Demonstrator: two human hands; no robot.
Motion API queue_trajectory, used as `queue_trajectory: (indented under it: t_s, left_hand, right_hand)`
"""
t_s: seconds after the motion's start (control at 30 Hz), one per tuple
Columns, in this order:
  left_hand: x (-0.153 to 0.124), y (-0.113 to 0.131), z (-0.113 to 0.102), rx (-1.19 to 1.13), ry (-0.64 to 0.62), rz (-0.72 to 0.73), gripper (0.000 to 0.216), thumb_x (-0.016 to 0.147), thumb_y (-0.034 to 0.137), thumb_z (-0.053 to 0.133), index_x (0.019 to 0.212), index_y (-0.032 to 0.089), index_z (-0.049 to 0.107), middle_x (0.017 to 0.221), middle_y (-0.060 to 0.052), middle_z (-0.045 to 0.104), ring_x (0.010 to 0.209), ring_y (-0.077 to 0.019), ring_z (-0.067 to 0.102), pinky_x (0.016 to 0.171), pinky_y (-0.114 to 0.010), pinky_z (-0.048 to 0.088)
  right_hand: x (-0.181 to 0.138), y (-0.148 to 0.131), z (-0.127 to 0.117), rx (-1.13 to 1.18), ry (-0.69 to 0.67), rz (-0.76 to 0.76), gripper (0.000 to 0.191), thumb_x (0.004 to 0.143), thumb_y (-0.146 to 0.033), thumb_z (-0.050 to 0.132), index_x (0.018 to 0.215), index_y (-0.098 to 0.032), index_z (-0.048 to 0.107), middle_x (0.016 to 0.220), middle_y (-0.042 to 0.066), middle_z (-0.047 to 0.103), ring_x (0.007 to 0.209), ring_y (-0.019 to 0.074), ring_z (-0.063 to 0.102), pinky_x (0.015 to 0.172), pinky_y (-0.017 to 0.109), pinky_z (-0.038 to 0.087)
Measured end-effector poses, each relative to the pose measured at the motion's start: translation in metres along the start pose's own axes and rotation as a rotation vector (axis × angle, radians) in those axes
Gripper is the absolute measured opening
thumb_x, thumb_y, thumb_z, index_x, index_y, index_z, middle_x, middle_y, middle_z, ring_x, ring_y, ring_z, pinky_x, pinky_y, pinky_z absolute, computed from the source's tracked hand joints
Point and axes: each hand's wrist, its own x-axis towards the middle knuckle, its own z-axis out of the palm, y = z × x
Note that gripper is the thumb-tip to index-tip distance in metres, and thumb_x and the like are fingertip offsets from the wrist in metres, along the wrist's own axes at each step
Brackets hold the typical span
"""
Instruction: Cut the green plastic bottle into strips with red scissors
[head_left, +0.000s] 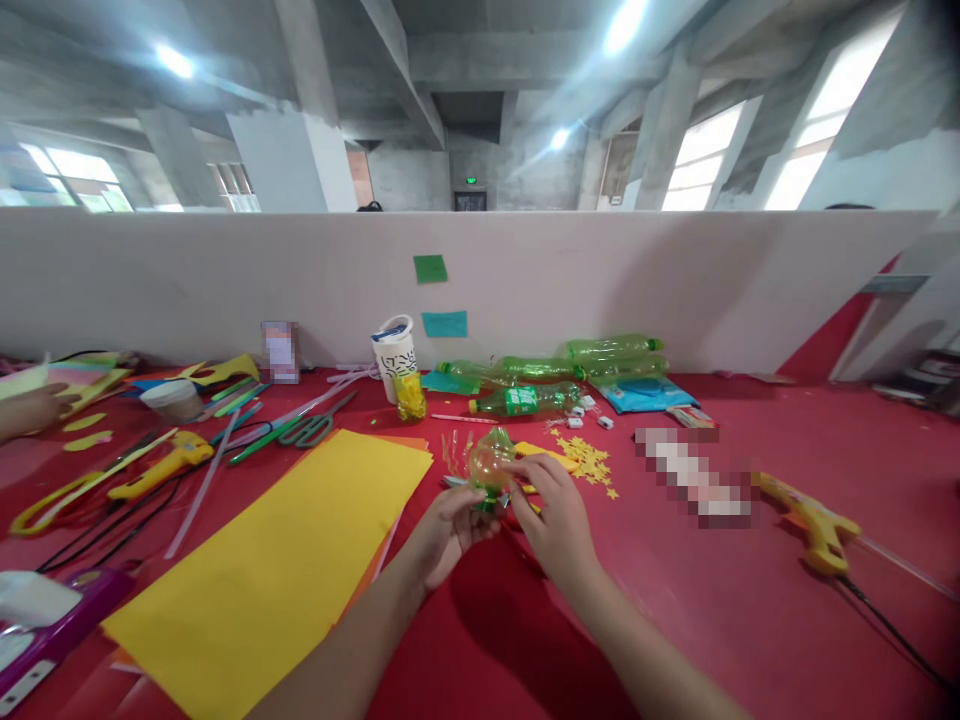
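In the head view, a cut top of a green plastic bottle (491, 455) is held up over the red table, its neck pointing down. My left hand (454, 525) is closed around the neck end. The fingers of my right hand (549, 505) press against the bottle top's right side; whether they pinch a small piece there is hard to make out. Behind my hands lie yellow paper stars (589, 458) and a yellow-handled tool (546, 455), partly hidden. Left of the bottle top are thin clear strips (456, 450).
Yellow paper sheets (292, 560) lie at left, with scissors (319, 425) beyond. Green bottles (525, 400) rest along the white partition (300, 270) beside a paper cup (396, 360). Glue guns lie right (817, 530) and left (161, 465). Another person's hand (34, 412) shows far left.
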Motion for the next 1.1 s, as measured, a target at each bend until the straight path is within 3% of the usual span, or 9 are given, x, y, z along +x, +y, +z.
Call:
queue_trajectory:
  t_s: [0.33, 0.7, 0.93, 1.1]
  left_hand:
    - [0.0022, -0.0018, 0.0028, 0.156, 0.044, 0.052, 0.012, 0.069, 0.021, 0.067, 0.076, 0.012, 0.064, 0.066, -0.003, 0.064, 0.054, -0.0126, 0.058, 0.056, -0.026, 0.041]
    - [0.0018, -0.0023, 0.0025, 0.203, 0.032, 0.023, 0.009, 0.075, 0.021, 0.059, 0.078, 0.013, 0.06, 0.067, -0.002, 0.062, 0.052, -0.012, 0.057, 0.053, -0.025, 0.038]
    - [0.0023, -0.0034, 0.002, 0.135, 0.033, 0.006, 0.007, 0.074, 0.019, 0.059, 0.073, 0.012, 0.06, 0.067, -0.002, 0.061, 0.053, -0.0104, 0.053, 0.056, -0.026, 0.042]
    - [0.0023, -0.0028, 0.0028, 0.096, 0.068, -0.015, 0.007, 0.075, 0.018, 0.057, 0.075, 0.012, 0.062, 0.07, -0.003, 0.064, 0.055, -0.0106, 0.055, 0.055, -0.024, 0.042]
  right_hand:
    - [-0.0017, 0.0025, 0.006, -0.007, -0.04, 0.104, 0.015, 0.084, -0.012, 0.049, 0.092, -0.02, 0.059, 0.091, 0.006, 0.059, 0.082, 0.0212, 0.06, 0.073, 0.033, 0.052]
    - [-0.0018, -0.0016, -0.0017, -0.192, -0.105, -0.014, 0.035, 0.083, -0.013, 0.051, 0.117, -0.023, 0.057, 0.097, 0.008, 0.055, 0.088, 0.0238, 0.057, 0.075, 0.035, 0.05]
    - [-0.0028, -0.0028, -0.0022, -0.292, -0.101, -0.129, 0.026, 0.085, -0.014, 0.05, 0.108, -0.019, 0.061, 0.097, 0.011, 0.056, 0.091, 0.0274, 0.052, 0.077, 0.04, 0.046]
    - [-0.0043, -0.0003, -0.0007, -0.219, -0.055, -0.122, 0.018, 0.088, -0.014, 0.047, 0.1, -0.018, 0.06, 0.097, 0.011, 0.058, 0.091, 0.0269, 0.052, 0.077, 0.039, 0.045]
